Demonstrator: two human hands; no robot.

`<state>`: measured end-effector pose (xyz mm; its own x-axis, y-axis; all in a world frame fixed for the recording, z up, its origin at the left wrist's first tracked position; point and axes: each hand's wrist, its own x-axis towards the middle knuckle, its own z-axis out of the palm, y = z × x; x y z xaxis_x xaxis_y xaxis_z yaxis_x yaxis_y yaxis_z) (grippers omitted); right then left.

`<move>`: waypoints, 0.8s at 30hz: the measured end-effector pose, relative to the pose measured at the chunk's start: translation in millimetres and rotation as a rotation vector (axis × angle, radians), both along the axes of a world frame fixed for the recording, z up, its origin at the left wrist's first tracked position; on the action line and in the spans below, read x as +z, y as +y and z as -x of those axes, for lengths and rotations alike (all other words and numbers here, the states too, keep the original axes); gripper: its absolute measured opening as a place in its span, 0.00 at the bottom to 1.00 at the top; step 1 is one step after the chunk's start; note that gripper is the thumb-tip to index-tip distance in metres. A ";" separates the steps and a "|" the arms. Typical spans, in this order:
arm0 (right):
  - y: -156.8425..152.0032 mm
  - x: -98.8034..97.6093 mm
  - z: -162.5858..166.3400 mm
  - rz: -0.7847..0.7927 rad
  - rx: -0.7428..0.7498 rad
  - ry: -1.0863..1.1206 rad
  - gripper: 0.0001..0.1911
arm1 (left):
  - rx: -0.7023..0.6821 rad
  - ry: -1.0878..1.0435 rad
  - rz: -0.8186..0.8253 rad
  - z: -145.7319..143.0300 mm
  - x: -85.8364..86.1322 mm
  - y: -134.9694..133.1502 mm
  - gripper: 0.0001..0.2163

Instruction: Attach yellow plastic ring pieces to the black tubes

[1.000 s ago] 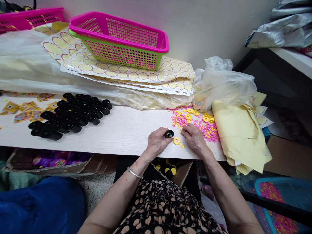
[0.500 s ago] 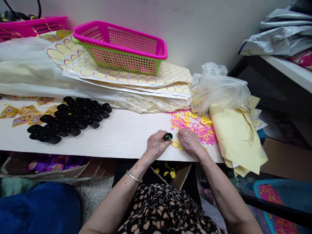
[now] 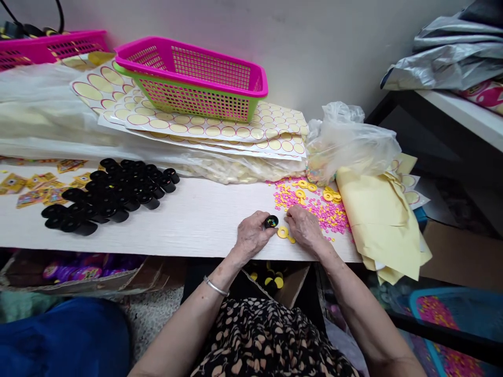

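Observation:
My left hand [image 3: 253,234] is closed around a small black cup [image 3: 271,221] near the table's front edge; its open top faces up and small coloured bits show inside. Just right of it, my right hand [image 3: 303,226] has its fingers pinched together by the cup's side; whatever they hold is hidden. Between the hands a yellow ring-shaped piece [image 3: 283,232] lies on the white table [image 3: 204,214]. Beyond my right hand spread many small pink and yellow beads [image 3: 328,214], with more yellow ring pieces [image 3: 329,195] among them.
Several black cups [image 3: 113,191] stand grouped at the left beside colourful packets [image 3: 43,188]. At the back, a pink and green basket [image 3: 196,84] rests on sticker sheets [image 3: 173,125]. A plastic bag [image 3: 353,139] and folded yellow paper [image 3: 381,225] lie at the right.
My right hand has shifted very slightly left, towards the cup. My left hand keeps hold of the cup in nearly the same place. The view has moved a little.

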<state>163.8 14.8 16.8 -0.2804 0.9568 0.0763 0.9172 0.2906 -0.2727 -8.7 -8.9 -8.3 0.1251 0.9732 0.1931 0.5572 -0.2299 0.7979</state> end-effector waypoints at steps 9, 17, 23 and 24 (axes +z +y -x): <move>-15.6 23.2 22.2 -0.133 0.244 0.110 0.10 | -0.011 0.056 -0.007 -0.8 5.9 -4.1 0.04; -14.8 29.9 30.5 -0.119 0.240 -0.126 0.11 | -0.005 0.079 -0.024 -1.5 6.5 -4.9 0.02; -15.2 34.8 43.9 -0.098 0.285 -0.258 0.10 | -0.025 0.046 -0.032 -1.1 5.6 -5.0 0.02; -14.8 35.5 46.3 -0.095 0.285 -0.266 0.11 | -0.025 0.039 -0.030 -1.0 5.5 -4.8 0.02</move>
<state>117.5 0.0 52.3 -0.5555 0.8300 0.0500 0.8312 0.5560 0.0038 -7.6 -13.7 -2.8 0.1574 0.9635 0.2167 0.5813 -0.2678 0.7684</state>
